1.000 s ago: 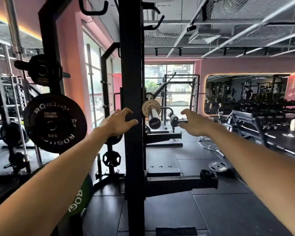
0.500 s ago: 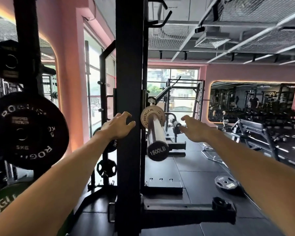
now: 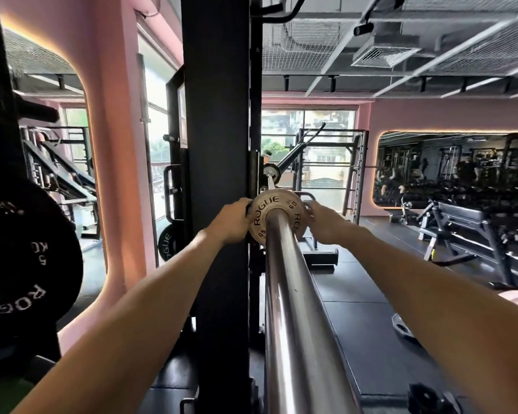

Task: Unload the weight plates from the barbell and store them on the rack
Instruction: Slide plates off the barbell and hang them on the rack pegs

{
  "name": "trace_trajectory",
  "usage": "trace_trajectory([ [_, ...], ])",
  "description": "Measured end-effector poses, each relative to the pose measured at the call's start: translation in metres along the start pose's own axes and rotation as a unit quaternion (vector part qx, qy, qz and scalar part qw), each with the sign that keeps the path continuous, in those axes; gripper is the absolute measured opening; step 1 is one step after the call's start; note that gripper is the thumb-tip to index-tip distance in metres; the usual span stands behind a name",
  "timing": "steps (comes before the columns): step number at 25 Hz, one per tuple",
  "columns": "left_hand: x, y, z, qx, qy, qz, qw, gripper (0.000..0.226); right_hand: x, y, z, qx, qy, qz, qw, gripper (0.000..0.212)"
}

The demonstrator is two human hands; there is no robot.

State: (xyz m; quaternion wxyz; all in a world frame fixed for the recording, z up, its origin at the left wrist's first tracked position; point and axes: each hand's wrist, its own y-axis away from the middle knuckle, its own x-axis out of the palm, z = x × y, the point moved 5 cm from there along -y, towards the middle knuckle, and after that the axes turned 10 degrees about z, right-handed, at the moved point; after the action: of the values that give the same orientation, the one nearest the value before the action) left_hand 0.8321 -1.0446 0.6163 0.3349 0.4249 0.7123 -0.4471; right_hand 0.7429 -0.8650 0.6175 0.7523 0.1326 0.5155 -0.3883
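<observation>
A small pale Rogue weight plate (image 3: 266,206) sits on the chrome barbell sleeve (image 3: 293,309), close against the black rack upright (image 3: 216,144). The sleeve runs from the plate toward me. My left hand (image 3: 232,221) grips the plate's left rim. On the plate's right rim my right hand (image 3: 323,222) is closed. A black 5 kg Rogue plate (image 3: 27,258) hangs on a storage peg at the far left, partly cut off by the frame.
Another black plate (image 3: 166,243) hangs low on a rack behind the upright. A small plate (image 3: 402,328) lies on the rubber floor to the right. Benches (image 3: 461,222) and dumbbell racks line the right side. A pink pillar (image 3: 117,144) stands left of the upright.
I have stepped closer, so the barbell sleeve now fills the middle of the view. Both hands moved from open in the air onto the small plate's rim.
</observation>
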Motion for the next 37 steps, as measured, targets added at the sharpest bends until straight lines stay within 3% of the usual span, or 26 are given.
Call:
trace_trajectory([
  [4, -0.004, -0.005, 0.001, -0.024, 0.042, -0.048, 0.998, 0.024, -0.001, -0.004, 0.0, 0.009, -0.056, -0.035, 0.998, 0.029],
  [12, -0.019, 0.053, -0.019, -0.03, 0.02, -0.057, 0.998, 0.014, -0.014, 0.065, 0.02, -0.011, -0.055, -0.04, 0.998, 0.028],
  [21, -0.057, 0.219, -0.085, -0.017, 0.034, -0.092, 0.995, 0.014, -0.022, 0.236, 0.065, -0.042, -0.072, -0.054, 0.995, 0.015],
  [28, -0.09, 0.348, -0.139, 0.0, 0.034, -0.089, 0.995, 0.013, -0.031, 0.367, 0.104, -0.065, -0.105, -0.055, 0.991, 0.02],
  [37, -0.177, 0.447, -0.116, -0.034, 0.001, -0.104, 0.994, 0.022, -0.023, 0.436, 0.211, -0.099, -0.139, -0.017, 0.985, 0.022],
])
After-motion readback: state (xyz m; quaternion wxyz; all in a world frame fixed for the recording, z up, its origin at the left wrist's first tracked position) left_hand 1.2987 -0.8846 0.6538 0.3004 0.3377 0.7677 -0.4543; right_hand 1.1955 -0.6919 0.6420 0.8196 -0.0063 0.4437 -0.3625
